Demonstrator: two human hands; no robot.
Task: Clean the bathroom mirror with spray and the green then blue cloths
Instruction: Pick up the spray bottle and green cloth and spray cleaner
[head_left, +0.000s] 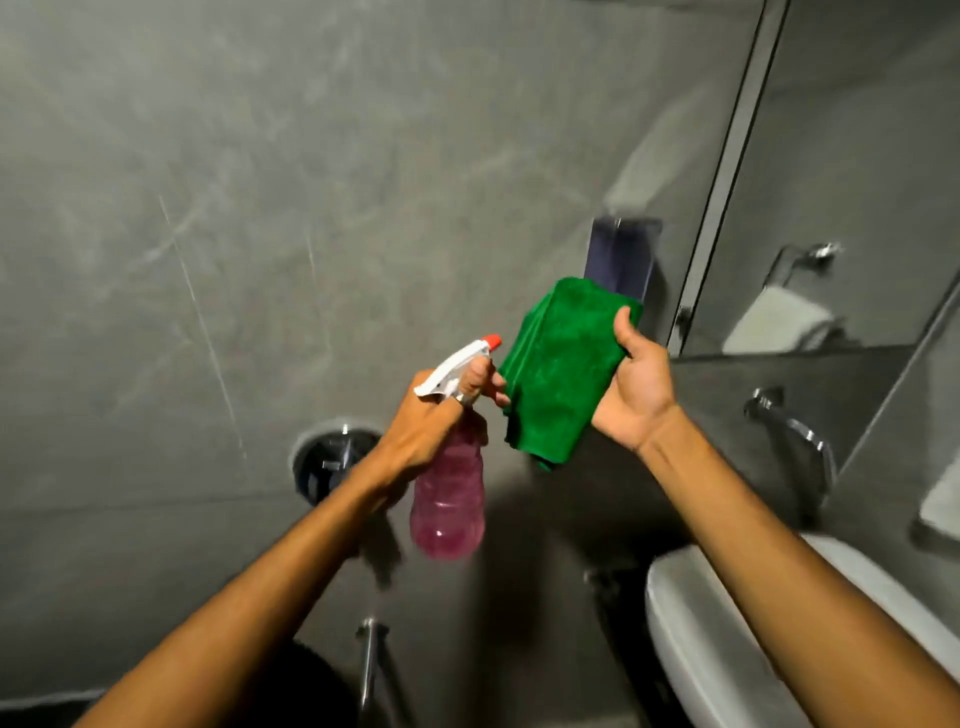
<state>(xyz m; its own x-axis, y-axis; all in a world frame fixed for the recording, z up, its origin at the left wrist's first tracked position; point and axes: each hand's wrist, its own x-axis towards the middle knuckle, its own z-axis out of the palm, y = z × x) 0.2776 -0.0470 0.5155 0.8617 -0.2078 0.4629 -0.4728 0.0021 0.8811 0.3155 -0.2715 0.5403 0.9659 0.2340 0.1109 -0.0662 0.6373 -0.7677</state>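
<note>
No readable text, labels, brands or nos. anywhere, incl. on the spray bottle (448, 499).

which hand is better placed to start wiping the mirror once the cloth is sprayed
Right. The right hand already grips the folded green cloth, and the mirror lies on that side. The left hand is taken up by the spray bottle, farther from the glass.
</note>
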